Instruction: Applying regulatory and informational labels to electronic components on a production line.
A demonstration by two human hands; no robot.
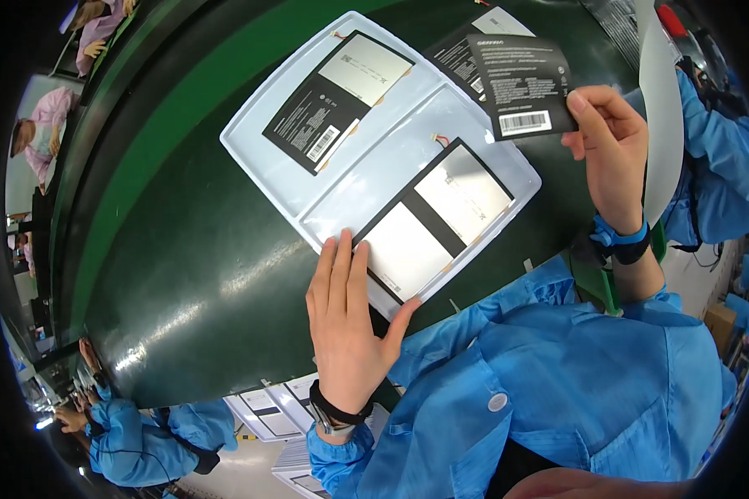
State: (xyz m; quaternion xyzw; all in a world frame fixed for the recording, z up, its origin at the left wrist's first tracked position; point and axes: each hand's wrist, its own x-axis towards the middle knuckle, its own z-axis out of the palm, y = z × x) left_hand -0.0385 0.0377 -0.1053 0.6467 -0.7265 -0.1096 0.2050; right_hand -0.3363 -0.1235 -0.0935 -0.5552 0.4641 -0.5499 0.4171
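Fingers (581, 101) of the right hand (617, 141) are pinched on the right edge of a black label (516, 79), thumb in front, near its lower corner. The label, marked with white print and a barcode panel, is held up over the right end of a pale blue tray (345, 200), part of which is hidden by it. By the left hand (348, 333) nothing is seen to be grasped: its fingers are stretched out, with the tips laid at the tray's near left corner beside a silver battery pack (433, 223), and its thumb is spread away toward the pack's lower corner. Whether the pack is touched cannot be told.

The tray is split by a divider (370, 151) into two compartments. In the near one, the silver pack is laid flat, crossed by a black band, with red wires (443, 140) at its far edge. In the far one, a second battery pack (339, 101) is half covered in black with a barcode. Beyond the tray, another battery pack (459, 60) is partly hidden behind the held label. All are carried by a dark green bench (200, 216).
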